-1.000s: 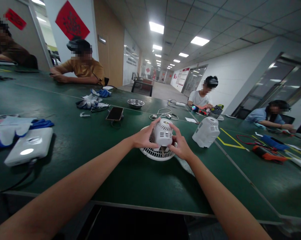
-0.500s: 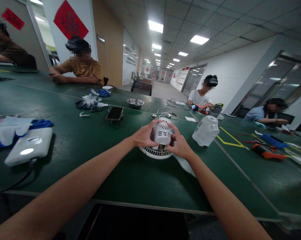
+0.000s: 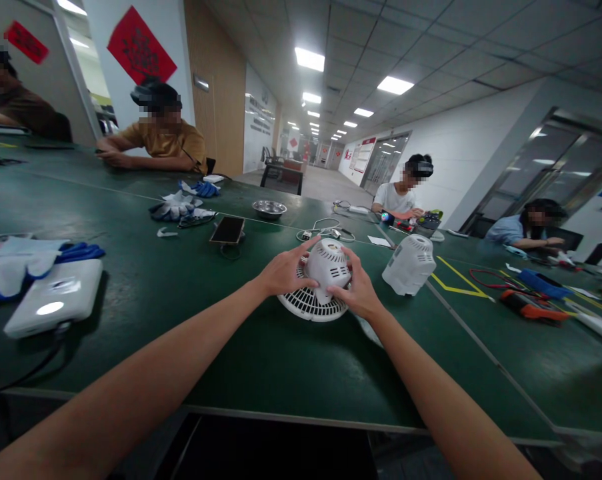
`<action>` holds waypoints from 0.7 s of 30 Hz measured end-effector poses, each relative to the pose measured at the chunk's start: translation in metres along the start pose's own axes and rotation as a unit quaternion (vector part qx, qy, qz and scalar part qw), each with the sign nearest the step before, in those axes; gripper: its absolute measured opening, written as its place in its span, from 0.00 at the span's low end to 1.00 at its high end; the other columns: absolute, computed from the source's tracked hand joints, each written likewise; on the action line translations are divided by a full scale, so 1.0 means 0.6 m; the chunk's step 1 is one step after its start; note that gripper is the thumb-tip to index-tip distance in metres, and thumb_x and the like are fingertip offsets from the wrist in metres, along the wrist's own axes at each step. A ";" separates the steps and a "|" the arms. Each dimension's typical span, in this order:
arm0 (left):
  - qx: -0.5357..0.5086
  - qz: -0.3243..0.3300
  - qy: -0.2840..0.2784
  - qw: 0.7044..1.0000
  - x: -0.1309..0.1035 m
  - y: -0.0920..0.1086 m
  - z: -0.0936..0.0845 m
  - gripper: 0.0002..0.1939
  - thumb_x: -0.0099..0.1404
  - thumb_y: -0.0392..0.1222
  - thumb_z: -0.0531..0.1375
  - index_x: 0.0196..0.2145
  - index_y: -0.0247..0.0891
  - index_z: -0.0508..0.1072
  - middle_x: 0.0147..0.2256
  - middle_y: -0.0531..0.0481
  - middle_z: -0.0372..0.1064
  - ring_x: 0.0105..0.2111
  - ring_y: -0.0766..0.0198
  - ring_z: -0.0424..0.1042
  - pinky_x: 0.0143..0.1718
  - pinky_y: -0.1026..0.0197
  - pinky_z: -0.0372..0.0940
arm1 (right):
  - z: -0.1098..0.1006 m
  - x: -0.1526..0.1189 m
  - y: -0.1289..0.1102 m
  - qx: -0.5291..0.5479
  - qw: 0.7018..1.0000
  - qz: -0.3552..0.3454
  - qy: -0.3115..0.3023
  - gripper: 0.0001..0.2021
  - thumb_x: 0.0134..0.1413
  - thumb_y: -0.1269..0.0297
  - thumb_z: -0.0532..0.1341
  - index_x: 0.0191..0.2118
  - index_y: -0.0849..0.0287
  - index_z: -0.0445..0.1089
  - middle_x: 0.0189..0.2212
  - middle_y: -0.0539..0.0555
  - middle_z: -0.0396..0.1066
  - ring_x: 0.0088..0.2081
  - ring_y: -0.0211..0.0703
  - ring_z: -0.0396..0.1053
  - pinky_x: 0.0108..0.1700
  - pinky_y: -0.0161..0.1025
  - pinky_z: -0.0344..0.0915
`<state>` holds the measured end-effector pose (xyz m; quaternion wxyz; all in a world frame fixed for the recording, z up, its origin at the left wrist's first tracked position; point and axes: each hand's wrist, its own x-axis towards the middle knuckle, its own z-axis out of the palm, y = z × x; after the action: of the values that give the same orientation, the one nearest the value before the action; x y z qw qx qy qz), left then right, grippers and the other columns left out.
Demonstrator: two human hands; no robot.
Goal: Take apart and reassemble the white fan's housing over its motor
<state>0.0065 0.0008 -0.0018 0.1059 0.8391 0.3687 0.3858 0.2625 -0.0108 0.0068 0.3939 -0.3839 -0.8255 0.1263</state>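
Note:
Between my two hands is a white slotted housing (image 3: 329, 265), tilted over a round white fan grille (image 3: 313, 308) that lies on the green table (image 3: 221, 360). My left hand (image 3: 287, 272) grips the housing's left side, thumb across its lower front. On the other side my right hand (image 3: 361, 283) holds it with thumb and fingers. A second white plastic shell (image 3: 411, 265) stands to the right of my right hand. Beneath my right wrist something pale and flat (image 3: 369, 330) is partly hidden.
Phone (image 3: 228, 230), metal bowl (image 3: 269, 209) and white cable (image 3: 325, 229) lie beyond my hands. At left are gloves (image 3: 23, 261) and a white power bank (image 3: 55, 297); at right, an orange-black meter (image 3: 533, 307) and blue tray (image 3: 545, 283). Several people sit around the table.
The white housing has turned between my hands, its slots now facing more to the right. The dark metal part that showed under it is now covered. Both hands still hold it.

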 end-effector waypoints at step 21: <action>0.031 0.123 0.059 0.990 -0.002 0.037 -0.020 0.40 0.65 0.58 0.64 0.70 0.51 0.57 0.62 0.40 0.57 0.61 0.43 0.61 0.62 0.41 0.60 | -0.007 -0.001 0.001 0.143 0.987 -0.035 -0.069 0.44 0.44 0.56 0.62 0.69 0.49 0.49 0.54 0.57 0.70 0.49 0.58 0.71 0.52 0.53 0.70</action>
<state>0.0090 -0.0169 0.0158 0.0099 0.8567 0.2798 0.4332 0.2663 -0.0112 0.0091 0.3907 -0.2848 -0.8371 0.2559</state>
